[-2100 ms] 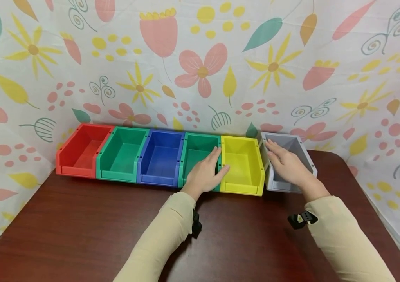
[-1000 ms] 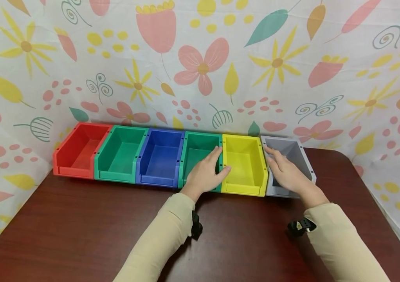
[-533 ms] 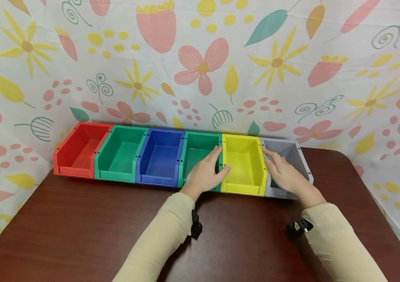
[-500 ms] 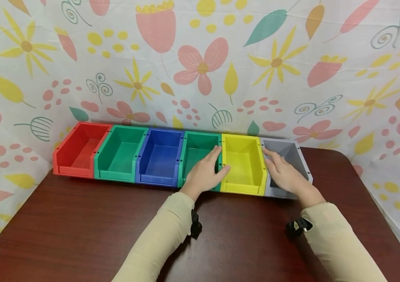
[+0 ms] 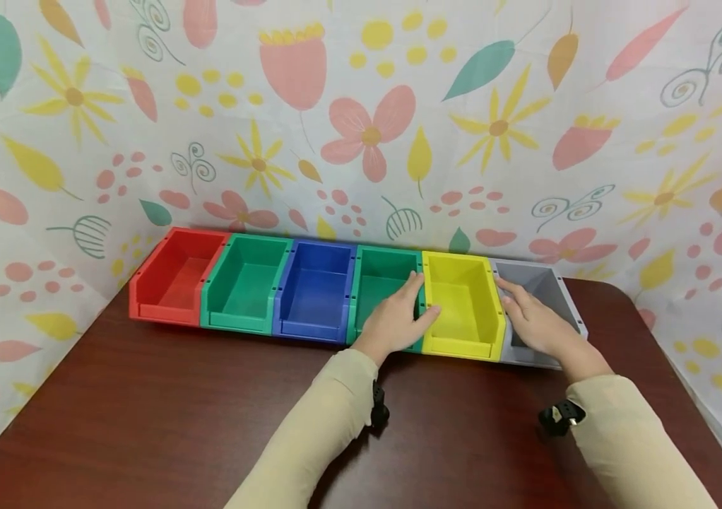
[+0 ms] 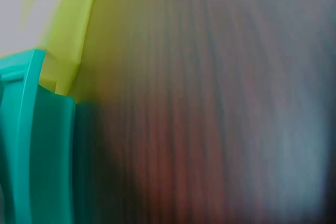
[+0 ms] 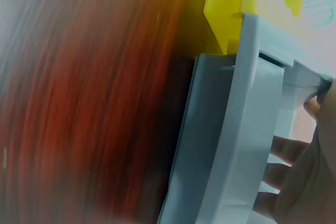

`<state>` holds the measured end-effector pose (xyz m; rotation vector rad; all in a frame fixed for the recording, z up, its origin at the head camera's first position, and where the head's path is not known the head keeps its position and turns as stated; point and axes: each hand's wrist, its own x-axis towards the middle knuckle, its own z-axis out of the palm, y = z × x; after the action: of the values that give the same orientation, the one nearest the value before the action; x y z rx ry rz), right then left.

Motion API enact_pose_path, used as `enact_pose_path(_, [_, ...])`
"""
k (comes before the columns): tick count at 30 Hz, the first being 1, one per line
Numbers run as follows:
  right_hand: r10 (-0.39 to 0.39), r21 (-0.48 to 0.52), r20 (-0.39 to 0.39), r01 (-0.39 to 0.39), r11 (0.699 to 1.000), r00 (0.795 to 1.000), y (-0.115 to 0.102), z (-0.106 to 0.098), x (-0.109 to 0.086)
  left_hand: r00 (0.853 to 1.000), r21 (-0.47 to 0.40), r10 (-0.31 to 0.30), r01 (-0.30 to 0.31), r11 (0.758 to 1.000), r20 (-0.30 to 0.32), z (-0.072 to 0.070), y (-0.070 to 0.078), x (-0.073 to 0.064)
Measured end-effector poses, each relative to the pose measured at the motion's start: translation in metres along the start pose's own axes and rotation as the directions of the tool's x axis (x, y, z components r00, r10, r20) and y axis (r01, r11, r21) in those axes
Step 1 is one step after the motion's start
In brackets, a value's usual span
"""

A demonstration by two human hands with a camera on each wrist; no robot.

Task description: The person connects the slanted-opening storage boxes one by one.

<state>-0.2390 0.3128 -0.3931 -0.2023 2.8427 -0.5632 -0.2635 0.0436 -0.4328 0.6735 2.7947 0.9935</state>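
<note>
Six plastic bins stand side by side in a row. My left hand [image 5: 393, 322] lies across the second green bin [image 5: 389, 263], its straight fingers reaching that bin's right wall and its thumb spread over the edge of the yellow bin [image 5: 463, 314]. At the row's right end, my right hand [image 5: 539, 326] reaches over the grey bin [image 5: 548, 286], fingertips at the wall beside the yellow bin. In the right wrist view, fingers [image 7: 287, 150] show behind the grey bin's front lip [image 7: 247, 129]. The left wrist view shows only bin fronts and tabletop; the left hand is hidden there.
Farther left in the row are a blue bin [image 5: 316, 290], a first green bin [image 5: 249, 283] and a red bin [image 5: 176, 279]. All rest on a dark brown wooden table [image 5: 208, 410]. Close behind them hangs a flower-patterned cloth [image 5: 374, 184].
The grey bin has moved left under my right hand, and its gap from the yellow bin has closed. My left hand stays at the second green bin. The head view has shifted slightly.
</note>
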Motion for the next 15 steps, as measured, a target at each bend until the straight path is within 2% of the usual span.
enact_pose_path(5, [0.028, -0.014, 0.013, -0.028, 1.000, 1.000, 0.018, -0.003, -0.006, 1.000, -0.002, -0.009, 0.009, 1.000, 0.022, 0.016, 0.013, 0.009])
enact_pose_path(9, [0.033, -0.025, 0.010, -0.033, 0.999, 0.999, 0.025, -0.006, -0.005, 1.000, 0.020, -0.002, 0.001, 1.000, 0.019, 0.022, 0.017, 0.016])
enact_pose_path(12, [0.029, -0.055, -0.017, -0.030, 0.998, 0.999, 0.021, -0.006, -0.003, 0.999, 0.119, 0.025, -0.028, 0.992, 0.029, 0.018, 0.016, 0.018])
enact_pose_path(15, [0.009, -0.102, -0.085, -0.018, 0.995, 0.996, 0.010, -0.004, -0.002, 0.997, 0.264, 0.061, -0.071, 0.962, 0.045, 0.002, 0.014, 0.018])
